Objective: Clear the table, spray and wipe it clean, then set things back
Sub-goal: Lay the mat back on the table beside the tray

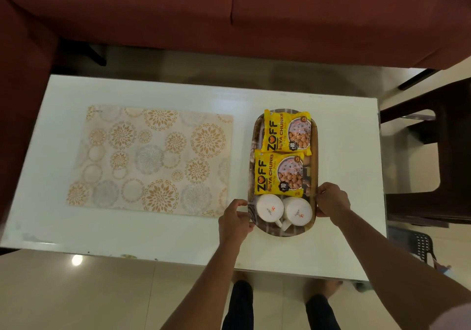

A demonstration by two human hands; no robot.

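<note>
Tray (315, 151) on table (178, 235), right half, gripped both sides at near end. Left hand (235, 221) fingers curled on left rim, right hand (332, 201) curled on right rim. Holds two yellow packets (286, 132) and two white cups (270, 207). Placemat (150, 160) flat at left, apart from tray.

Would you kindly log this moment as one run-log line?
hands: left and right grip tray | load: two packets, two cups | placemat: on table

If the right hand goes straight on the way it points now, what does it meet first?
Probably the lower yellow packet: the right hand, gripping the tray rim, points up-left over it. Height is unclear.
</note>
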